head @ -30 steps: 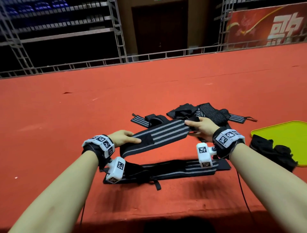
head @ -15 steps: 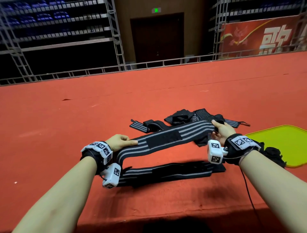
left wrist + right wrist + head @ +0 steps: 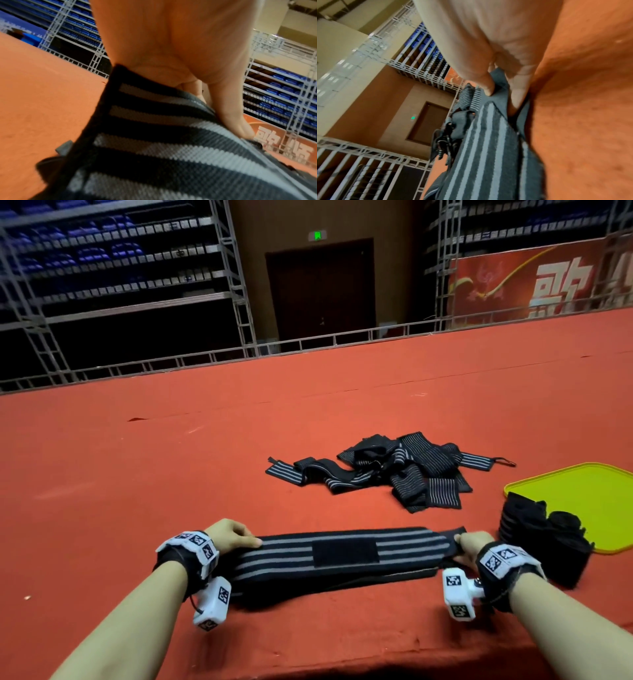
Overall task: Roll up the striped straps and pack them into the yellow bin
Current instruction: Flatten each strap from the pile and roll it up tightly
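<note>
A black strap with grey stripes (image 3: 342,553) lies stretched flat across the red surface in front of me, a black hook patch at its middle. My left hand (image 3: 233,537) pinches its left end (image 3: 154,121). My right hand (image 3: 471,546) pinches its right end (image 3: 498,94). A second strap lies under it, only its edge showing. A loose pile of striped straps (image 3: 394,467) sits farther back. The yellow bin (image 3: 582,494) is at the right, with dark rolled straps (image 3: 541,535) on its near left corner.
The red carpeted surface (image 3: 171,474) stretches wide to the left and back, ending at a metal railing (image 3: 308,344). Its front edge runs just below my forearms.
Both hands have lowered the stretched strap from mid-air down toward me, onto the strap that lay on the surface. The right hand moved farther right, pulling it straight.
</note>
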